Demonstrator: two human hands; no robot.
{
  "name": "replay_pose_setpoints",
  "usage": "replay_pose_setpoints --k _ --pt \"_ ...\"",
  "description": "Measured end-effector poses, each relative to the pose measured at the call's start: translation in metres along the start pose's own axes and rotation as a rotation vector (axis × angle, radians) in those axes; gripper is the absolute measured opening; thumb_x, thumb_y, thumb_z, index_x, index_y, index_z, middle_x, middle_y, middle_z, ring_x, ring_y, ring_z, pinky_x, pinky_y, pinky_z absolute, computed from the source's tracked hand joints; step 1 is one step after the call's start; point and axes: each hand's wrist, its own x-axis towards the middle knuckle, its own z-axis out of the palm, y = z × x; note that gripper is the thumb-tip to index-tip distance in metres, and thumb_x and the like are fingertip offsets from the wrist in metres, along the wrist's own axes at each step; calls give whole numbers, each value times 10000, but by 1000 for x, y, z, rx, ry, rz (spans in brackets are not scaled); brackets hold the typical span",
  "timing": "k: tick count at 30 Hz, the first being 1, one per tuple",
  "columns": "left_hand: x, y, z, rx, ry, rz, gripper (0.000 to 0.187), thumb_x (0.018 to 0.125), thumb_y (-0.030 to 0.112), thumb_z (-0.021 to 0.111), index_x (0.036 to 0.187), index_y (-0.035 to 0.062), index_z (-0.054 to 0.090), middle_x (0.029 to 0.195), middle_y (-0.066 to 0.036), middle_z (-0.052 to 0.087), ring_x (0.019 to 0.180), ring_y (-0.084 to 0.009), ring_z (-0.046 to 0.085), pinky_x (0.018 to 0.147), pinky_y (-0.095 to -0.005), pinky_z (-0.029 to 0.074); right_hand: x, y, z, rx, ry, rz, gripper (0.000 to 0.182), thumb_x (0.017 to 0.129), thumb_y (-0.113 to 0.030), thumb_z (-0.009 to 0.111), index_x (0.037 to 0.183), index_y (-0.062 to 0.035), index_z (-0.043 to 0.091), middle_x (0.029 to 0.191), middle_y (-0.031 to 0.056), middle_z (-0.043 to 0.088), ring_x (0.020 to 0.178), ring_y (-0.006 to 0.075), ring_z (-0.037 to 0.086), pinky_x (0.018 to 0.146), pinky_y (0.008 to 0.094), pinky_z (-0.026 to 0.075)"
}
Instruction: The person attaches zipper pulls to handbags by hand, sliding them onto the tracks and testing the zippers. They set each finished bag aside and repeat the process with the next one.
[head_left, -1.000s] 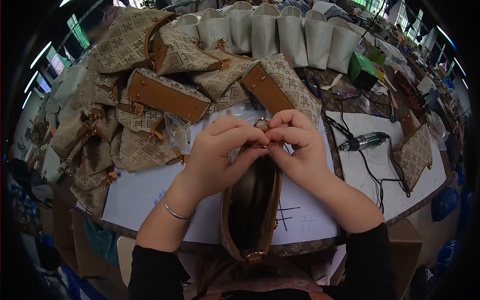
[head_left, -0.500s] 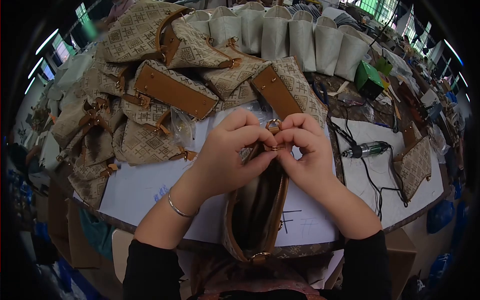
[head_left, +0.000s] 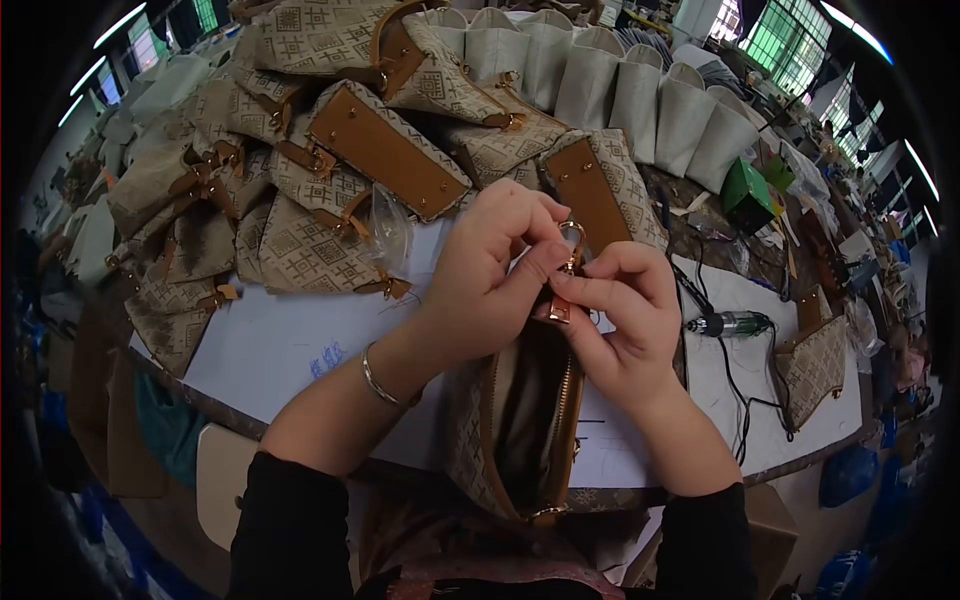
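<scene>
A patterned handbag with brown trim and a toothed zipper edge stands open at the table's front edge, its mouth towards me. At its far end my left hand pinches thumb and finger on small gold metal hardware just below a gold ring. Close against it, my right hand pinches the same hardware from the right. A small rectangular gold metal piece shows below the right fingertips. The fingers hide most of what is between them.
Patterned handbags lie heaped at the back left. Pale fabric liners stand in a row behind, near a green box. On the right, a corded green tool lies beside a patterned bag piece. White paper covers the table.
My view has tilted and shifted slightly. My left hand has turned over the hardware, and my right hand has moved slightly lower; the rectangular metal piece now shows below its fingertips.
</scene>
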Motion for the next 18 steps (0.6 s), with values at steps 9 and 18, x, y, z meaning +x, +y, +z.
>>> replay_pose_setpoints --k 9,18 --pt "6 2 -30 -740 366 -264 99 999 102 424 934 42 468 931 -79 603 781 -93 564 730 -236 487 6 -32 35 391 -205 190 172 684 -5 779 835 -44 707 1066 85 473 797 135 522 701 242 453" --pt "16 5 -56 470 493 607 118 977 123 454 910 27 449 894 -71 483 725 -123 525 686 -236 469 -25 -79 26 457 -387 390 174 697 -50 791 846 -47 702 1068 90 453 914 193 494 809 279 417"
